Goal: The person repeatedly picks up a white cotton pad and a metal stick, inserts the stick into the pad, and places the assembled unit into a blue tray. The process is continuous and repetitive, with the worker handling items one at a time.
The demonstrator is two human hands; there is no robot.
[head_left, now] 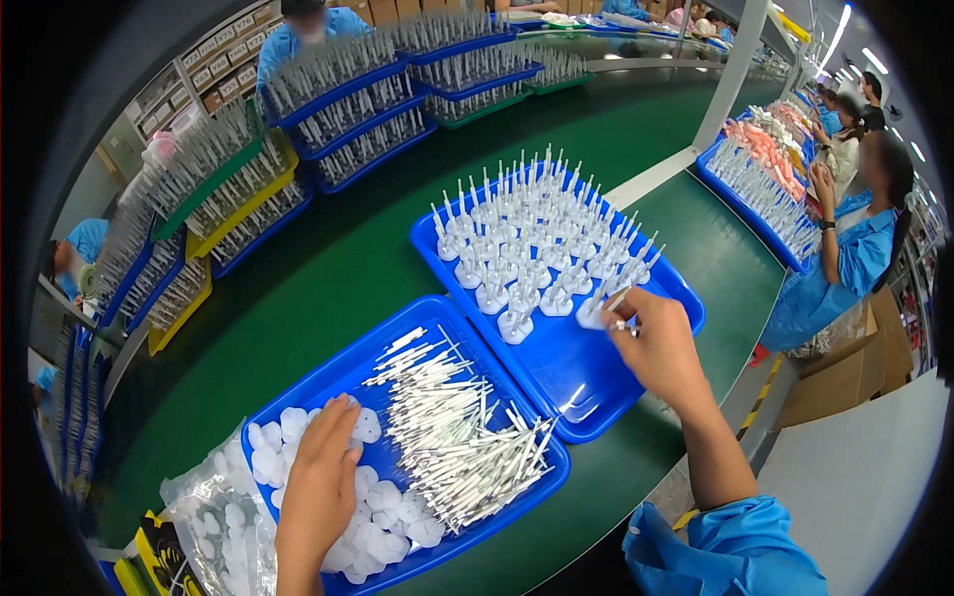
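Your left hand (320, 475) lies flat, fingers spread loosely, on the white heart-shaped bases (383, 521) heaped at the near end of the near blue tray (328, 370); it grips nothing visible. White sticks (457, 437) lie piled beside them, within easy reach. Your right hand (661, 346) pinches one assembled piece (596, 313) at the front row of the far blue tray (576, 387), setting it upright, stick up, beside the standing pieces (537, 238), which fill the tray in rows back to front. Clear bag of bases (214, 517) sits left.
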